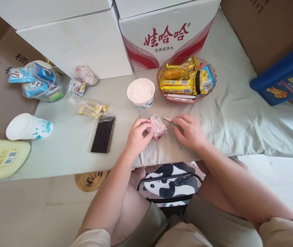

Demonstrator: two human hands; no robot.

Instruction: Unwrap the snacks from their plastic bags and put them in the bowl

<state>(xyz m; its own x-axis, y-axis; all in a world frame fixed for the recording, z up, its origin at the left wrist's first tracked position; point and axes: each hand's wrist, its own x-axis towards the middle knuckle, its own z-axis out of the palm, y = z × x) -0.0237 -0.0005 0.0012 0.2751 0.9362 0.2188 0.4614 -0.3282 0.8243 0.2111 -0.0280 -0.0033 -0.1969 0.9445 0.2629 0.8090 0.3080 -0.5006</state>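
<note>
My left hand (138, 136) has its thumb and fingers on the left edge of a small bundle (157, 127) in clear crinkled plastic, with red showing through it. The bundle rests on the cloth near the front edge. To its right, my right hand (188, 131) lies low over the cloth, the thumb apart from the fingers. Its fingertips touch a small, thin silvery-white object (167, 119), too small to name. Just behind the bundle stands a white paper cup (141, 93), upright, with something pale inside. A pink clear bowl (184, 100) of yellow-wrapped snacks (178, 82) sits behind my right hand.
Left of my hands lie a phone (103, 134), a yellow-wrapped snack pack (93, 108) and plastic-wrapped bundles (86, 75). Further left are a tipped paper cup (30, 127), a tub of blue packets (56, 91) and a pale yellow bottle (4, 159). White cartons (79, 41) stand behind; a blue container (282, 79) is right.
</note>
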